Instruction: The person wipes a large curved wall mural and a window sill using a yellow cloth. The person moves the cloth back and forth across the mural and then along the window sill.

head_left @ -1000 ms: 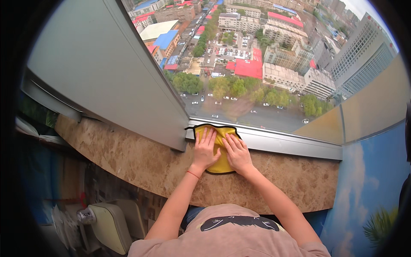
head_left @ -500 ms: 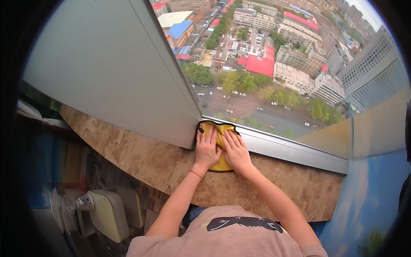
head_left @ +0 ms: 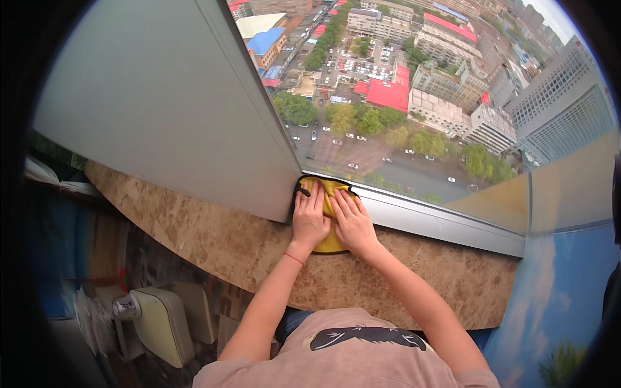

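A yellow cloth (head_left: 330, 244) with a black edge lies bunched against the corner where the silver window frame (head_left: 440, 224) meets a grey panel (head_left: 174, 103). Its lower part rests on the brown marbled sill (head_left: 407, 271). My left hand (head_left: 310, 222) presses flat on the cloth's left side, fingers stretched toward the corner, beside a small black loop or tab. On the right side my right hand (head_left: 352, 226) also lies flat on it, fingers extended up along the frame. Both thumbs come close together over the middle. The surface under the cloth is hidden.
Beyond the window glass (head_left: 369, 152) lie a street and buildings far below. A blue wall with a cloud picture (head_left: 550, 291) bounds the right end. Below the sill at left stand a cream-coloured rounded object (head_left: 162, 326) and a stack of papers (head_left: 90, 320).
The whole view has shifted slightly. Both hands stay flat on the cloth in the same corner, with only a slight shift up and left in the picture.
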`<state>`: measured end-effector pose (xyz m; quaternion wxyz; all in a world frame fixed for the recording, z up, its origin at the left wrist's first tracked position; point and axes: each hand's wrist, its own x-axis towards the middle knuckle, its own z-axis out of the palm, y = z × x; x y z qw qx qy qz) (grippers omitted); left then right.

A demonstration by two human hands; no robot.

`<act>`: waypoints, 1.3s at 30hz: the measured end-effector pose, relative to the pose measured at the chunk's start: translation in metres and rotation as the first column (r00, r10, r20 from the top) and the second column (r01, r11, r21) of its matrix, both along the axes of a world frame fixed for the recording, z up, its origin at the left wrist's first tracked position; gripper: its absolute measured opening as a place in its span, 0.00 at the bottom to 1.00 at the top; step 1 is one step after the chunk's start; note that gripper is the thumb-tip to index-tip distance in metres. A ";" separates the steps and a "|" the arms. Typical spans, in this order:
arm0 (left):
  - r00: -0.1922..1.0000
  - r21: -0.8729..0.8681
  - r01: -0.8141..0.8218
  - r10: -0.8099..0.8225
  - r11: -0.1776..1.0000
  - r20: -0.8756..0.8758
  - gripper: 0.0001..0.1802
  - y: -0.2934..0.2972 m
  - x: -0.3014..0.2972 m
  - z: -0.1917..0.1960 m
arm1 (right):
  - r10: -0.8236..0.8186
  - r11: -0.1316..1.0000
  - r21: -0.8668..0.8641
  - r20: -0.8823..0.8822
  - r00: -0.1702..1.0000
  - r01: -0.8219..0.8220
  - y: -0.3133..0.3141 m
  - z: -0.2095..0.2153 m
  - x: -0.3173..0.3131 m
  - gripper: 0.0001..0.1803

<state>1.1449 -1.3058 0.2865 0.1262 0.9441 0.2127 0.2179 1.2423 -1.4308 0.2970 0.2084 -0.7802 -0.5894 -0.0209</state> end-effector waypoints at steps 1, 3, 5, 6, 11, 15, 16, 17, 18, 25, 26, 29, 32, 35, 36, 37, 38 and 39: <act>1.000 -0.024 0.004 -0.004 1.000 -0.014 0.39 -0.003 -0.006 0.000 | -0.005 1.000 -0.004 -0.023 1.000 0.005 -0.006 -0.001 -0.005 0.32; 0.999 -0.082 0.032 -0.034 0.996 -0.016 0.38 -0.010 -0.017 0.005 | -0.007 0.999 -0.043 -0.032 0.999 0.005 -0.021 -0.002 -0.014 0.33; 0.998 -0.090 0.068 -0.068 0.994 -0.005 0.37 -0.009 -0.020 0.006 | -0.017 0.999 -0.046 -0.050 0.999 0.015 -0.027 0.002 -0.016 0.34; 0.997 -0.085 0.082 -0.083 0.993 -0.005 0.37 -0.005 -0.018 0.007 | -0.020 0.999 -0.043 -0.062 0.998 0.018 -0.024 0.004 -0.014 0.34; 0.994 -0.037 0.099 -0.100 0.994 -0.048 0.34 0.005 0.002 0.005 | -0.060 0.998 -0.001 -0.014 0.998 0.060 -0.009 -0.002 0.006 0.34; 0.993 -0.076 0.116 -0.117 0.990 -0.020 0.28 -0.019 -0.009 0.004 | -0.082 0.997 -0.013 -0.029 0.996 0.082 -0.025 0.004 -0.005 0.30; 0.992 -0.089 0.127 -0.128 0.988 -0.003 0.26 -0.023 -0.013 0.000 | -0.089 0.996 -0.026 -0.042 0.995 0.088 -0.028 0.005 -0.007 0.28; 0.991 -0.092 0.131 -0.131 0.987 0.003 0.25 -0.022 -0.015 -0.002 | -0.103 0.995 0.009 -0.075 0.992 0.104 -0.030 0.009 -0.008 0.25; 0.992 -0.105 0.127 -0.126 0.986 0.014 0.24 -0.020 -0.015 -0.002 | -0.129 0.991 0.022 -0.120 0.984 0.133 -0.029 0.010 -0.008 0.24; 0.996 -0.032 0.067 -0.065 0.997 0.068 0.22 -0.001 0.012 0.004 | -0.014 1.000 0.011 0.041 0.999 0.013 -0.012 -0.011 0.020 0.36; 0.996 -0.052 0.070 -0.067 0.996 0.060 0.22 -0.003 0.010 0.005 | -0.016 1.000 0.012 0.007 1.000 0.016 -0.014 -0.007 0.018 0.36; 0.997 -0.135 0.080 -0.080 0.988 0.007 0.27 -0.015 -0.005 0.008 | -0.015 1.000 -0.024 -0.064 0.998 0.013 -0.026 0.001 0.008 0.38; 0.990 -0.109 0.135 -0.140 0.985 -0.034 0.30 -0.018 -0.020 0.007 | -0.023 0.997 -0.069 -0.090 0.996 0.017 -0.041 0.005 -0.003 0.38; 0.992 -0.081 0.115 -0.118 0.990 -0.040 0.27 -0.006 -0.011 0.007 | -0.019 0.998 -0.063 -0.088 0.996 0.013 -0.028 0.004 0.006 0.39; 0.994 -0.053 0.097 -0.099 0.994 -0.040 0.26 -0.001 -0.005 0.008 | -0.010 0.999 -0.053 -0.082 0.997 0.005 -0.021 0.002 0.011 0.39; 0.996 -0.037 0.080 -0.081 0.996 -0.036 0.26 0.003 0.002 0.009 | -0.005 0.999 -0.046 -0.078 0.997 0.001 -0.015 0.002 0.013 0.39; 0.997 -0.027 0.069 -0.070 0.997 -0.042 0.26 0.002 0.002 0.007 | -0.009 0.999 -0.052 -0.072 0.997 0.005 -0.013 0.001 0.012 0.39; 0.997 -0.018 0.060 -0.061 0.998 -0.047 0.26 0.001 0.004 0.005 | -0.014 0.998 -0.058 -0.065 0.998 0.010 -0.012 0.000 0.011 0.39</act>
